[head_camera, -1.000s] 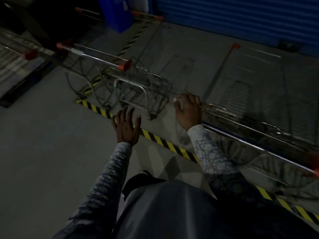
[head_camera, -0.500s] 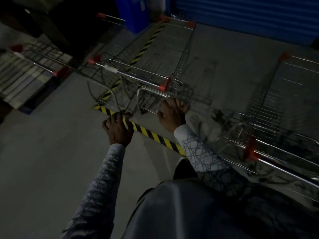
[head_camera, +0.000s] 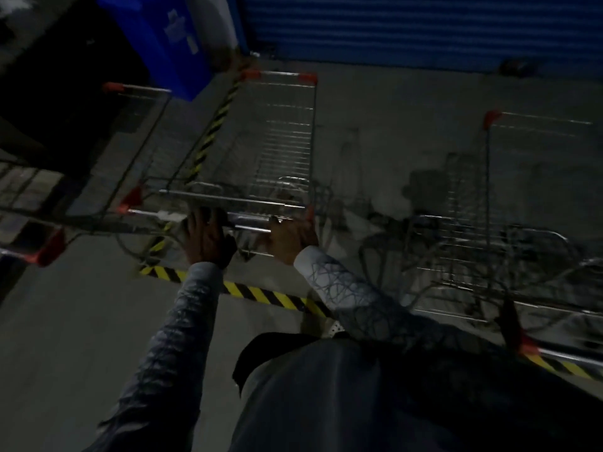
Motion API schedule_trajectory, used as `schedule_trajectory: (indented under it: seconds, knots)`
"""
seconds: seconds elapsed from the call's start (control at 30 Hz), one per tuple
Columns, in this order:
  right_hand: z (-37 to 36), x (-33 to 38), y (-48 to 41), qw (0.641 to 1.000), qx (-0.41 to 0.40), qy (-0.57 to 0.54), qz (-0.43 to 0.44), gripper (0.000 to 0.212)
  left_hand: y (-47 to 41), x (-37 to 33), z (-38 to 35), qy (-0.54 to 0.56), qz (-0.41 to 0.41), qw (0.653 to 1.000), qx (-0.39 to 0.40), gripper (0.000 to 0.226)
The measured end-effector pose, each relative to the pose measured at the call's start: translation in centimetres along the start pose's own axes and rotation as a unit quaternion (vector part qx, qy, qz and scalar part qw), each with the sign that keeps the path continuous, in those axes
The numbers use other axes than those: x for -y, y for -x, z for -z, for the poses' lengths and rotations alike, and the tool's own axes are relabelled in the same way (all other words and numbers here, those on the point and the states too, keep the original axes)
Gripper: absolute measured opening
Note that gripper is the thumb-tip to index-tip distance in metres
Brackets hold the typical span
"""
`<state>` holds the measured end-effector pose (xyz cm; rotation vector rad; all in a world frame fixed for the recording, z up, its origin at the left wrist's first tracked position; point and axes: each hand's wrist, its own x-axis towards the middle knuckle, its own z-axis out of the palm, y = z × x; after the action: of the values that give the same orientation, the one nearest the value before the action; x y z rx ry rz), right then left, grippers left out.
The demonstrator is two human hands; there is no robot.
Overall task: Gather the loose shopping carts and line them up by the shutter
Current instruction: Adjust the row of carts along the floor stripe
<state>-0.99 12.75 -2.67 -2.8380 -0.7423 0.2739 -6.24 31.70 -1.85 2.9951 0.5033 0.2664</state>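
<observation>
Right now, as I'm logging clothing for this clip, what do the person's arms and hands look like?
The left hand and right hand are bare, no gloves. Long sleeves reach both wrists: the right sleeve is pale with thin dark crossing lines, web-like; the left sleeve looks greyer in the dim light, similarly patterned.

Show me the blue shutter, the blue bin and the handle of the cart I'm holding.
blue shutter (head_camera: 424,27), head view, on its ribbed slats.
blue bin (head_camera: 153,47), head view, on its front face.
cart handle (head_camera: 251,222), head view, on the bare middle of the bar.
</observation>
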Motion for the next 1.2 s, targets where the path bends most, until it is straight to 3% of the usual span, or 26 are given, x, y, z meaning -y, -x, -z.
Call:
schedule_trajectory:
  seconds: [0.13, 0.2, 0.27, 0.3, 0.4, 0.53, 0.63, 0.73, 0.87, 1.07, 1.13, 1.2]
  knots:
    - [1.3, -2.0, 0.5, 0.995, -0.049, 0.028, -0.083, 0.097, -4.2, 0.5, -0.2, -0.072, -0.028, 0.989, 0.125, 0.048]
    - [1.6, -3.9, 1.3, 0.989, -0.042, 0.012, -0.143, 0.085, -4.4, -0.9, 0.7, -0.097, -0.051, 0.974, 0.198, 0.043]
    - [1.3, -5.8, 1.9, 0.976, -0.062, 0.013, -0.207, 0.087, -3.7, -2.7, 1.1, -0.114, -0.107, 0.957, 0.243, 0.042]
    - [0.8, -6.2, 2.4, 0.969, -0.073, 0.020, -0.234, 0.087, -3.2, -3.3, 1.1, -0.118, -0.136, 0.951, 0.253, 0.041]
    - [-1.3, -6.5, 5.1, 0.958, -0.085, 0.025, -0.274, 0.063, -2.1, -3.8, 0.5, -0.107, -0.205, 0.937, 0.263, 0.037]
    - [-1.3, -4.9, 9.1, 0.928, -0.157, 0.065, -0.331, 0.055, -0.9, -4.7, 0.1, -0.086, -0.260, 0.927, 0.255, 0.034]
    - [-3.2, -1.4, 10.5, 0.932, -0.217, 0.030, -0.287, 0.045, -0.7, -6.5, 0.2, -0.072, -0.286, 0.915, 0.277, 0.039]
    - [-4.8, -0.4, 11.1, 0.930, -0.270, -0.019, -0.249, 0.053, -1.7, -8.2, 0.4, -0.071, -0.305, 0.896, 0.315, 0.055]
    - [-5.3, -3.5, 12.5, 0.926, -0.267, -0.060, -0.259, 0.063, -3.7, -8.2, -0.1, -0.104, -0.284, 0.889, 0.343, 0.071]
    - [-2.4, -9.1, 11.1, 0.926, -0.229, -0.060, -0.294, 0.051, -4.1, -10.8, -0.8, -0.111, -0.300, 0.909, 0.266, 0.067]
    - [-0.6, -10.5, 10.1, 0.931, -0.153, -0.022, -0.331, 0.046, -4.3, -12.3, -0.9, -0.116, -0.291, 0.913, 0.261, 0.066]
    - [2.1, -11.2, 8.3, 0.919, -0.007, 0.043, -0.392, 0.036, -4.9, -13.6, -1.0, -0.114, -0.282, 0.915, 0.264, 0.062]
